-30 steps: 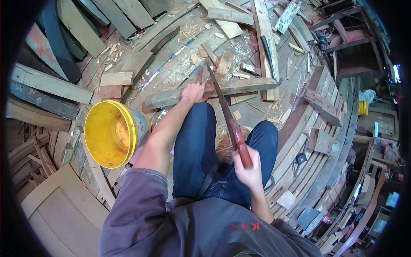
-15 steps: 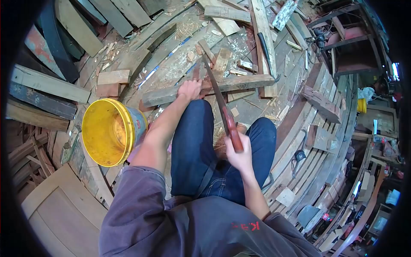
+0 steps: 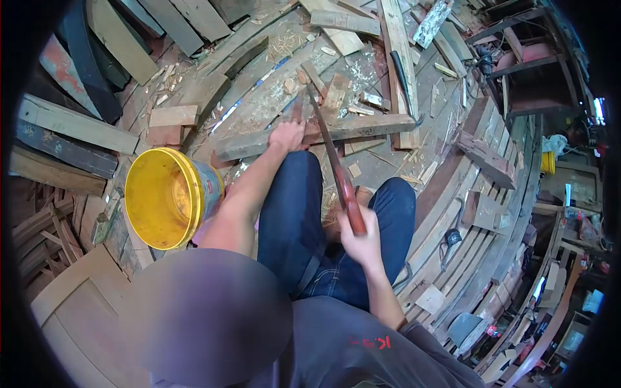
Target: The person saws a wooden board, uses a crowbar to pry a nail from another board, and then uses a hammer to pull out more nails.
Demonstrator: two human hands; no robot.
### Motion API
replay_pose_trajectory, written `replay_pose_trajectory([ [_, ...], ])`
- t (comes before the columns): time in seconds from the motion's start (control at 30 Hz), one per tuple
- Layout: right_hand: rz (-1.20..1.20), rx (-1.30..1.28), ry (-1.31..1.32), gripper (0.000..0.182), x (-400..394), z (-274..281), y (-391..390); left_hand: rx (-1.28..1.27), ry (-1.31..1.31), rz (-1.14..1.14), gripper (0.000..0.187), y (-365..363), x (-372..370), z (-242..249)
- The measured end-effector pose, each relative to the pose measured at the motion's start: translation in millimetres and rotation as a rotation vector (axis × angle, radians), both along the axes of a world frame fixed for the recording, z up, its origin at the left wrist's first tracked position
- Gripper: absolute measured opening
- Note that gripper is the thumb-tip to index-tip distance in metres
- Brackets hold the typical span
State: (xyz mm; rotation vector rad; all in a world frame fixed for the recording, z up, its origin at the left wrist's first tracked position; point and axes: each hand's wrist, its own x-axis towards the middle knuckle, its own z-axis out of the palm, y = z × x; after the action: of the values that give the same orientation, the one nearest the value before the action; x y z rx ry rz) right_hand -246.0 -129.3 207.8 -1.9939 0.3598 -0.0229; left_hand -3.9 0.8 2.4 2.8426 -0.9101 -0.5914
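My right hand [image 3: 363, 240] is closed around the reddish-brown handle of a handsaw [image 3: 351, 210]. Its long, narrow dark blade points away from me and crosses a thick wooden beam [image 3: 369, 125]. The beam lies crosswise in front of my knees. My left hand [image 3: 286, 136] bears down on the beam, left of the blade, with its fingers bent over the far side. A short reddish strip of wood [image 3: 298, 108] shows just beyond those fingers; whether they grip it too is hidden. The saw teeth's contact with the wood is too small to make out.
A yellow bucket [image 3: 163, 199] stands by my left arm. Wood offcuts [image 3: 336, 90] and shavings lie beyond the beam. A dark-handled tool [image 3: 401, 81] rests on a plank at right. Stacked boards [image 3: 119, 39] line the far left; slatted timber [image 3: 446, 213] lies at right.
My right hand and the saw have shifted very slightly toward me. My left hand stays on the beam. A blurred round patch now covers my left sleeve.
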Motion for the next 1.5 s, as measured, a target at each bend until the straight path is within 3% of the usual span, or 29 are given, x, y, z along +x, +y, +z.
replay_pose_trajectory([
  [0.13,0.013,0.003,0.078,0.005,-30,34,7,0.022,-0.047,0.005,0.066,-1,3,-11],
  [0.33,-0.012,-0.01,-0.02,0.012,18,-34,6,-0.032,-0.027,-0.009,0.065,1,4,-8],
  [0.47,-0.014,-0.007,0.003,0.012,-22,-2,3,0.014,-0.085,-0.004,0.064,1,8,-28],
  [0.5,-0.011,-0.007,0.006,0.011,-29,1,5,-0.003,-0.047,0.001,0.073,1,10,-27],
  [0.63,-0.003,-0.031,0.004,0.012,-8,5,8,-0.046,0.163,0.073,0.066,2,27,-12],
  [0.77,-0.015,-0.032,0.048,0.013,-15,3,-2,-0.064,0.182,0.099,0.069,2,23,-1],
  [0.87,-0.015,-0.007,0.062,0.013,-32,2,-11,-0.04,0.035,0.025,0.057,3,19,-3],
  [1.0,-0.014,-0.004,0.076,0.012,-30,14,-12,0.026,0.105,-0.094,0.042,0,25,-14],
  [1.13,-0.005,-0.001,0.02,0.013,-30,15,-14,-0.001,0.131,-0.047,0.048,2,22,-11],
  [1.17,-0.003,0.013,-0.004,0.013,-30,12,-15,-0.01,0.168,-0.035,0.063,1,20,-11],
  [1.3,-0.017,0.044,0.098,0.014,-28,7,-21,-0.14,0.064,0.003,0.086,5,16,-22],
  [1.5,-0.002,-0.022,0.047,0.011,-13,-1,-25,-0.177,0.125,0.018,0.081,8,18,-39],
])
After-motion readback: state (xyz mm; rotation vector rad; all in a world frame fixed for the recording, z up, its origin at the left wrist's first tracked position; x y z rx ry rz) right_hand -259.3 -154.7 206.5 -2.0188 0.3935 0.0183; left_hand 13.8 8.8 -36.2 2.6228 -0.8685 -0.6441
